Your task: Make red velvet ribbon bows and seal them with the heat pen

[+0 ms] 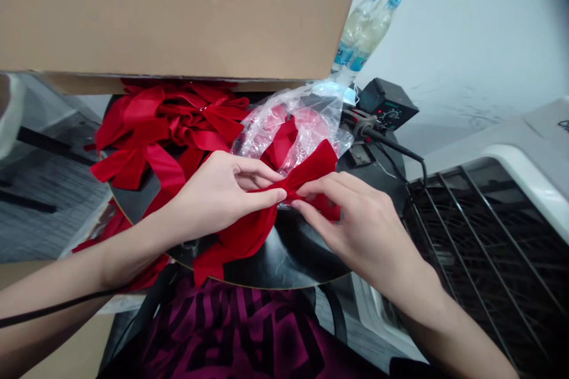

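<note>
Both hands pinch the middle of a red velvet bow above the front of a round black table. My left hand grips it from the left, thumb and fingers closed near the knot. From the right, my right hand pinches the same spot with thumb and forefinger. One loop rises to the upper right and a notched tail hangs over the table's edge at lower left. Just behind sits a clear plastic bag with red pieces in it. A pile of red bows lies to the left.
A big cardboard box stands across the back. At the back right are two bottles, a black control box with a dial and a soldering iron with its cable. A white-framed heater with a metal grille stands close on the right.
</note>
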Action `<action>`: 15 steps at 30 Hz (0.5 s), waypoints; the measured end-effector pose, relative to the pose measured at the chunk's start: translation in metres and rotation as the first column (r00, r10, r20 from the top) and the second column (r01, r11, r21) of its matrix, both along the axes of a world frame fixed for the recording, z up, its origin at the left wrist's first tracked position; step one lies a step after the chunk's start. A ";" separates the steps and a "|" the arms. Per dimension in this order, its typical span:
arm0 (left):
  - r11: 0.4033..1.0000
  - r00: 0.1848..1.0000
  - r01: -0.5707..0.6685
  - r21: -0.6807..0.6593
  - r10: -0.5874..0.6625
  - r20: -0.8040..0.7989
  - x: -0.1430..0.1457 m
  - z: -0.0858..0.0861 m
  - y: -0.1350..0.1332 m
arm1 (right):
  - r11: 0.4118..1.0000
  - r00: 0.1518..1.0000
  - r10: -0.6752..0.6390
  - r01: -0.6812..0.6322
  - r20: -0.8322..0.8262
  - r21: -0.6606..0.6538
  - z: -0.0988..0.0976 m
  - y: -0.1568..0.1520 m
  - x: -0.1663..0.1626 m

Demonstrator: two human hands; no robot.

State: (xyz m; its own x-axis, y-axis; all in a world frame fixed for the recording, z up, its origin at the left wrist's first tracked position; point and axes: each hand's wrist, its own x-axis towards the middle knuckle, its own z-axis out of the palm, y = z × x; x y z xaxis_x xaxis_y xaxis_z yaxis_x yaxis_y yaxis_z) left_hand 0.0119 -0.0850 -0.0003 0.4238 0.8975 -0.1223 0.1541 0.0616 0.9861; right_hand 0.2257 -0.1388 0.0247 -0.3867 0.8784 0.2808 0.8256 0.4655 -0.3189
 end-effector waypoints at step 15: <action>0.949 0.958 -0.192 -0.251 0.237 0.162 -0.004 0.000 0.002 | 0.835 0.956 0.220 -0.288 0.196 0.468 -0.012 0.019 0.018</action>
State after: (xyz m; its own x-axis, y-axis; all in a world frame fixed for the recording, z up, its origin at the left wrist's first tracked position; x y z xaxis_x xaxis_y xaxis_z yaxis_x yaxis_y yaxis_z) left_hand 0.0083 -0.0827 -0.0005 0.2593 0.9263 -0.2735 -0.0741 0.3014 0.9506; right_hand 0.2438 -0.1195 0.0131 -0.6394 0.5073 0.5777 0.6745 0.7308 0.1048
